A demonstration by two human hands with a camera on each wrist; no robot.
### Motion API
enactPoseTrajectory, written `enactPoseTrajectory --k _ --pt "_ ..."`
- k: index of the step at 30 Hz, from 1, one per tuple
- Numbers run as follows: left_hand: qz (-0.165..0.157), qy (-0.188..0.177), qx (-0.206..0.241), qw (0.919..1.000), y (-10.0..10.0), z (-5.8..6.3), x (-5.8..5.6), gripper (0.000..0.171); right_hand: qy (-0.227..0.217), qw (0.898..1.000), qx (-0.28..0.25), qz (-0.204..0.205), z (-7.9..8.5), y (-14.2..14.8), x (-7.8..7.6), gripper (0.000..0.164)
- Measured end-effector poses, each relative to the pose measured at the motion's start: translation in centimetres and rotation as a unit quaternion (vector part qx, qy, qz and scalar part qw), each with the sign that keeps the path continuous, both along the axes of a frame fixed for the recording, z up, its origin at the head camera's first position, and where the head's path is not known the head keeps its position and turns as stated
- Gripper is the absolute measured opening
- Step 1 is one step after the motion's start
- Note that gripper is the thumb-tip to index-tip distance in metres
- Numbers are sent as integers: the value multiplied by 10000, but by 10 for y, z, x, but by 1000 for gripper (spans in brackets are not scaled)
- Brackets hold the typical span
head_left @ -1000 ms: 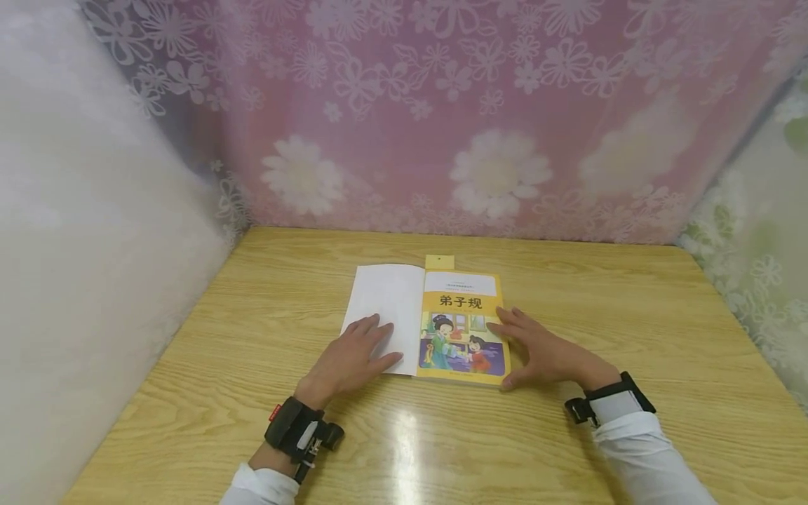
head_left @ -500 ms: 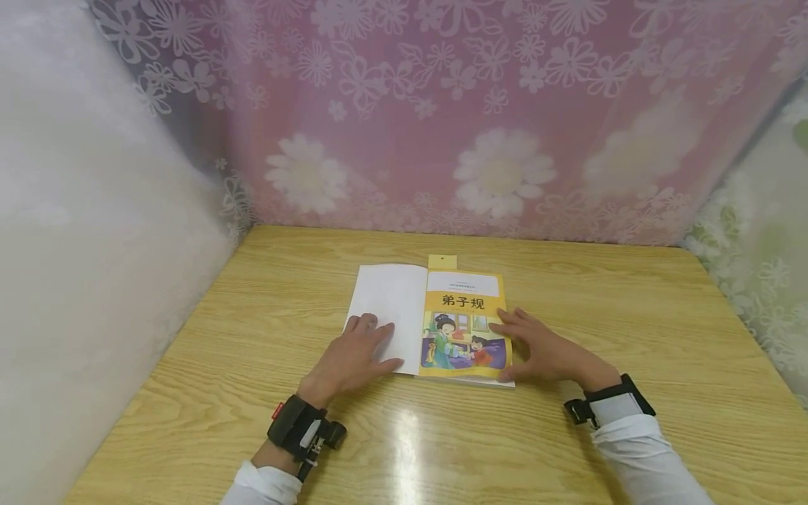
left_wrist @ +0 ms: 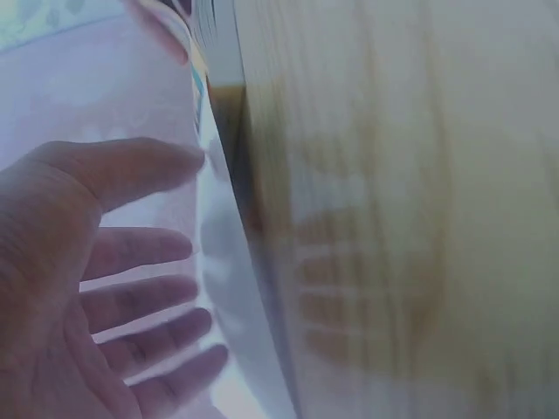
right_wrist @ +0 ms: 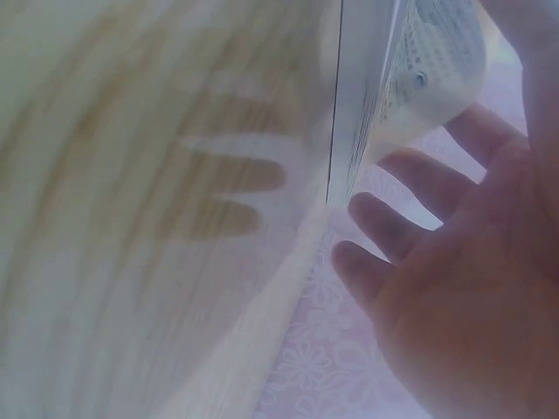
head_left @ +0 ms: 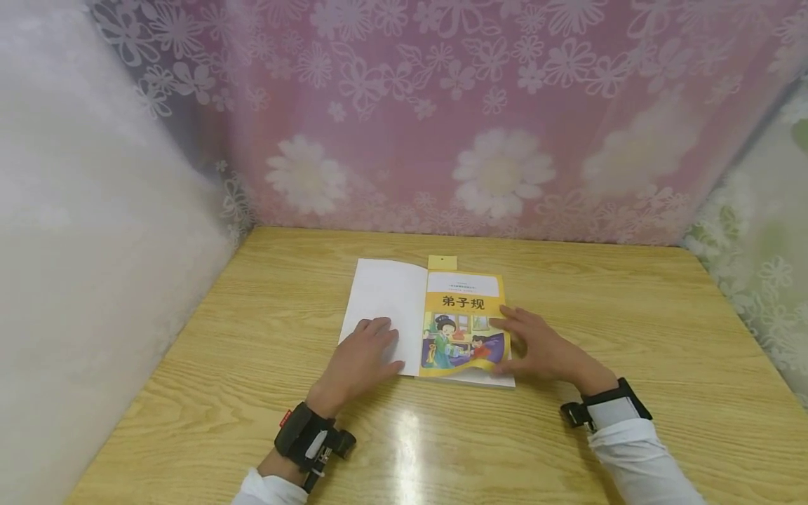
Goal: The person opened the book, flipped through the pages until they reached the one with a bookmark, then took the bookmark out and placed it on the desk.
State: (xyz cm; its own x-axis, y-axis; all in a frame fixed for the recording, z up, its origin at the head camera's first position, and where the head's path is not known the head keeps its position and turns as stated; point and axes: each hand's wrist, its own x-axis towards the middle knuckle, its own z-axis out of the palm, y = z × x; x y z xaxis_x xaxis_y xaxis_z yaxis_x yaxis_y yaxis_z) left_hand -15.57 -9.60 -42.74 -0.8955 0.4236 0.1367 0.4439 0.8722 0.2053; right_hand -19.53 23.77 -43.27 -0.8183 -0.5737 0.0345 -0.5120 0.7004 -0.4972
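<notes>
Two hands at an open book [head_left: 418, 315] on the bench [head_left: 189, 393].
The left hand [head_left: 360, 361], fingers loosely spread and gripping nothing, covers part of the blank left page [head_left: 386, 291]; the right hand [head_left: 546, 347], half curled, meets the curling yellow page [head_left: 463, 330], its thumb tip too indistinct to tell whether it pinches.

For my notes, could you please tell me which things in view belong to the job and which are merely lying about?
In the job: open book; its illustrated page, corner curled up; left hand; right hand.
Surroundings: wooden table; flowered backdrop; yellow card, though possibly the book's bookmark.
</notes>
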Motion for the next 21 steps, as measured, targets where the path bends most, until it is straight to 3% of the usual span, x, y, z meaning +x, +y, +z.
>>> enactPoseTrajectory --k 3,9,15,21 --pt "65 -50 -133 9999 10 3 3 51 198 9998 -63 -60 0 0 0 88" --pt "600 -297 -100 9977 31 4 12 86 386 9989 -113 -244 4 -5 1 88" --pt "1033 -503 -148 9933 51 6 14 105 477 9976 -96 -490 9 -12 2 88" --pt "1252 -407 -470 9902 64 5 16 122 515 9966 -116 -635 14 -16 3 87"
